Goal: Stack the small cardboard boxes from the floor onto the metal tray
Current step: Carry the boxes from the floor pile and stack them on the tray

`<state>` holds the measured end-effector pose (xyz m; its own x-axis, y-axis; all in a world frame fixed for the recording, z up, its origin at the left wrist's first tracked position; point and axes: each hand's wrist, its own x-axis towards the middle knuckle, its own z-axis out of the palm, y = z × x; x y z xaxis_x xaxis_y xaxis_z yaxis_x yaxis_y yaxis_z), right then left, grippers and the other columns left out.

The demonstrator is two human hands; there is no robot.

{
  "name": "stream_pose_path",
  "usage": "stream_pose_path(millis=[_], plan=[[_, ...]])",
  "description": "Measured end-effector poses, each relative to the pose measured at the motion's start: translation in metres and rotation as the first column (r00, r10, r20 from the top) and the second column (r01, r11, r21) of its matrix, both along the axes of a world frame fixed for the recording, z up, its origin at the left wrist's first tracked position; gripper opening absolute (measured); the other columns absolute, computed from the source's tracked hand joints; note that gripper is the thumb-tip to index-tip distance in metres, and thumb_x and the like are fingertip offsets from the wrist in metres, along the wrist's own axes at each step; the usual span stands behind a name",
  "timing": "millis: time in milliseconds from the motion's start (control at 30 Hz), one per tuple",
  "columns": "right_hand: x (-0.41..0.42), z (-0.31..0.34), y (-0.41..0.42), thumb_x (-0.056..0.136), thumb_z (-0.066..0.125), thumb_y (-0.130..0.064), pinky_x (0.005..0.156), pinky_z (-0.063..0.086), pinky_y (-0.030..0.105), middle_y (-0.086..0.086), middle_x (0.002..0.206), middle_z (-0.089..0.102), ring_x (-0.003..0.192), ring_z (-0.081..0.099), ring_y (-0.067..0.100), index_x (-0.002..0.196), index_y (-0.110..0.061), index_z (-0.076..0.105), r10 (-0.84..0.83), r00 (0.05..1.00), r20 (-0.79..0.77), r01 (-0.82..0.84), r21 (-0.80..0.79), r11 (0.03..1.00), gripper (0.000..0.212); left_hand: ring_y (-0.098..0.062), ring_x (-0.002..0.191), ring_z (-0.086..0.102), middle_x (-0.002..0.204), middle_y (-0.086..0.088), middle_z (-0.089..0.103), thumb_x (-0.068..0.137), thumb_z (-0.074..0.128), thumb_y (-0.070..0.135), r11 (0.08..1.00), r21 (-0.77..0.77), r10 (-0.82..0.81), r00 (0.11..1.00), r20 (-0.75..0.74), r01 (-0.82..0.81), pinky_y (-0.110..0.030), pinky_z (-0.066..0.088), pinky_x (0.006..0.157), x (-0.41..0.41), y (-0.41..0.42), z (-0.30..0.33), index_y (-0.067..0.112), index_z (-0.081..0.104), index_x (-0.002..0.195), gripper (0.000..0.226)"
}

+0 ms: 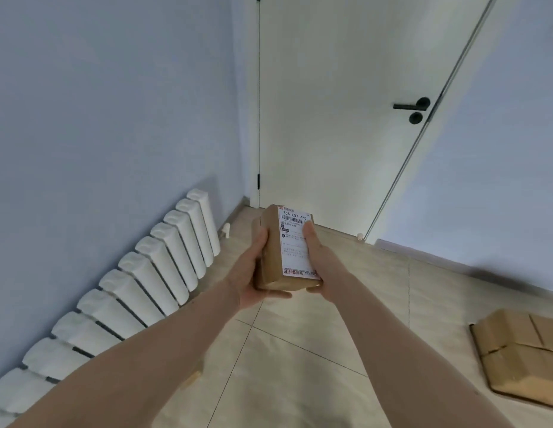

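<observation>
**Two hands, one small box held up over open floor**

Two bare forearms reach forward from the near edge, meeting at a small cardboard box (286, 248) held in the air above the tiled floor (299, 366). Open tile lies below and to the near right of the hands. White radiator (139, 279) runs along the left wall from near to far. Closed white door (330, 118) stands at the far end, black handle (412, 105) on its right side. A larger cardboard box (522, 356) lies on the floor at the near right edge, partly cut off by the frame.

Left hand (253, 273): grip curled round the box's left side, thumb on the side face, fingers under the near bottom edge. Right hand (318, 261): thumb laid on the label face, fingers wrapped behind, out of sight. Box tilted, label toward the camera.

White shipping label (295, 242): barcode near the top, "766 L57 480" readable above it; smaller print too fine to read.
</observation>
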<state>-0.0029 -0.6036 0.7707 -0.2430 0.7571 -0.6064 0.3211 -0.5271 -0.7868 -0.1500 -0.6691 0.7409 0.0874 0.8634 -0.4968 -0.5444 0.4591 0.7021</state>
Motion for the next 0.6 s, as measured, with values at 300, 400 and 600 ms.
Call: stream_pose_path(millis=[300, 400, 600], plan=[[0.125, -0.001, 0.083, 0.094, 0.04, -0.072, 0.087, 0.053, 0.034, 0.004, 0.118, 0.069, 0.103, 0.066, 0.02, 0.123, -0.018, 0.062, -0.226, 0.974, 0.016, 0.214, 0.256, 0.943, 0.065, -0.036, 0.112, 0.068, 0.123, -0.01, 0.072, 0.088, 0.058, 0.063, 0.996, -0.021, -0.093, 0.993, -0.073, 0.092, -0.065, 0.046, 0.1, 0.118, 0.103, 0.022, 0.023, 0.062, 0.133, 0.061], [0.164, -0.001, 0.108, 0.097, 0.039, -0.067, 0.111, 0.042, 0.046, 0.001, 0.148, 0.052, 0.132, 0.052, 0.025, 0.153, -0.028, 0.036, -0.278, 0.961, -0.001, 0.267, 0.288, 0.92, 0.068, -0.03, 0.108, 0.07, 0.119, -0.003, 0.074, 0.079, 0.065, 0.066, 0.993, -0.041, -0.117, 0.981, -0.155, 0.112, -0.06, 0.048, 0.098, 0.165, 0.143, 0.024, 0.032, 0.06, 0.134, 0.065], [0.243, 0.002, 0.157, 0.081, 0.039, -0.086, 0.103, 0.045, 0.042, -0.001, 0.141, 0.052, 0.124, 0.055, 0.024, 0.151, -0.035, 0.036, -0.296, 0.954, -0.043, 0.299, 0.18, 0.937, 0.086, -0.025, 0.103, 0.071, 0.114, 0.007, 0.075, 0.077, 0.065, 0.07, 0.977, -0.078, -0.211, 0.947, -0.243, 0.198, -0.053, 0.048, 0.09, 0.264, 0.21, 0.025, 0.044, 0.058, 0.129, 0.059]])
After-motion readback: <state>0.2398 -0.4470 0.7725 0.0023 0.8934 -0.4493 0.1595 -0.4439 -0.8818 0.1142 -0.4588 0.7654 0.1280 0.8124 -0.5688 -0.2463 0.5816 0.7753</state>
